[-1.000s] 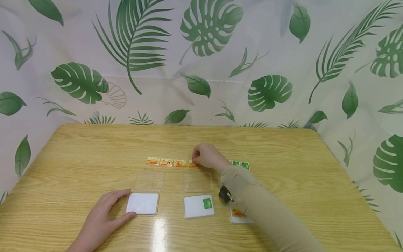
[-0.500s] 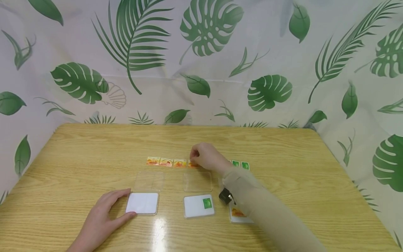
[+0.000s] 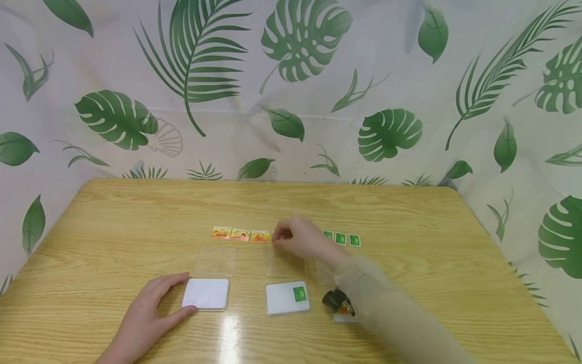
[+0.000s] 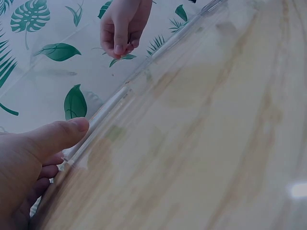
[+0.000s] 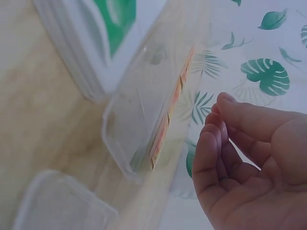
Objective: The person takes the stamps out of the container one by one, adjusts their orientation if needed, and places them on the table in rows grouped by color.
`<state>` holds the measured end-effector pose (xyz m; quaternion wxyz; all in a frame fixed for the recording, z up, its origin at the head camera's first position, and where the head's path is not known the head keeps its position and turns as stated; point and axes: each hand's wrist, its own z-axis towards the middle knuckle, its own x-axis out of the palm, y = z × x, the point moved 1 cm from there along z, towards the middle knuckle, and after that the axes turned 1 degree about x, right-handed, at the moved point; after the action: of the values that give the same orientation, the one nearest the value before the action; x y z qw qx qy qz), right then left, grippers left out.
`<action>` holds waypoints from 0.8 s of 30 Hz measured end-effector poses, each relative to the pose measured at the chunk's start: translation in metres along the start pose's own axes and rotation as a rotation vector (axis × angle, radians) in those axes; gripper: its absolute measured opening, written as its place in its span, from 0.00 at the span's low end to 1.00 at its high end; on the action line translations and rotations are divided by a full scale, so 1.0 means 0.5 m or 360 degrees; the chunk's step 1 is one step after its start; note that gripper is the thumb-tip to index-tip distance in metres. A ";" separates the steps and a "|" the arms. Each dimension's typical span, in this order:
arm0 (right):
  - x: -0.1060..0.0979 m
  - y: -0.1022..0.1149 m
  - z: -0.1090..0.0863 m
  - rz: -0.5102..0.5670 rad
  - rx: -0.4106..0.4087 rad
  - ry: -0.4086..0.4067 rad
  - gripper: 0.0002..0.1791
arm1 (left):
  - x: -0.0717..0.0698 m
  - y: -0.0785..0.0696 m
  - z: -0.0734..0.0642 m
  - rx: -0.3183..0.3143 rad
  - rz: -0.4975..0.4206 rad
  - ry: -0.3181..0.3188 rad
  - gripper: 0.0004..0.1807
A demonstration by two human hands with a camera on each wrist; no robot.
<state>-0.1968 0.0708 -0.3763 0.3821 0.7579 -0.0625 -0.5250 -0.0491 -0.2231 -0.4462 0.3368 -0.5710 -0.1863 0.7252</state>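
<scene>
My left hand [image 3: 147, 313] holds a clear plastic case with a white card [image 3: 206, 293] by its left side, thumb and fingers at opposite edges. In the left wrist view the thumb touches the case's edge [image 4: 108, 109]. Over the back of the table, my right hand [image 3: 302, 238] pinches thumb against fingers at the right end of the orange stamps [image 3: 240, 234]. A small orange stamp seems to be in that pinch, nearly all hidden by the fingers. Three orange stamps lie left of this hand; in the right wrist view their row [image 5: 168, 117] lies flat.
Green stamps [image 3: 340, 238] lie right of my right hand. A middle case [image 3: 283, 299] holds a white card with one green stamp. A third case [image 3: 344, 318] is mostly under my right sleeve. Clear lids [image 3: 215, 261] lie behind the cases.
My right hand has come slightly nearer to me, and its wrist has moved right and down. The fourth orange stamp no longer shows in the row. The left hand stays put.
</scene>
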 end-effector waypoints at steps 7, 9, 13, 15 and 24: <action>0.005 -0.008 -0.045 0.0066 -0.0035 0.0028 0.02 | -0.001 -0.002 0.001 0.0004 -0.0006 -0.0002 0.32; 0.006 -0.013 -0.059 0.0094 -0.0037 0.0048 0.03 | -0.001 -0.005 0.000 -0.0007 -0.0010 -0.0011 0.33; 0.007 -0.026 -0.086 0.0121 -0.0027 0.0083 0.02 | 0.003 -0.015 -0.002 -0.0005 -0.0003 -0.0082 0.33; 0.007 -0.033 -0.098 0.0128 -0.0021 0.0086 0.02 | 0.009 -0.026 -0.003 0.0035 -0.0018 -0.0142 0.33; 0.011 -0.050 -0.134 0.0046 -0.0055 0.0081 0.03 | 0.083 -0.108 -0.002 0.0429 -0.0178 -0.0293 0.39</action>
<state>-0.1455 0.1202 -0.3860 0.4041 0.7633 -0.0545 -0.5011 -0.0385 -0.1562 -0.4403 0.4316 -0.4405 -0.1489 0.7730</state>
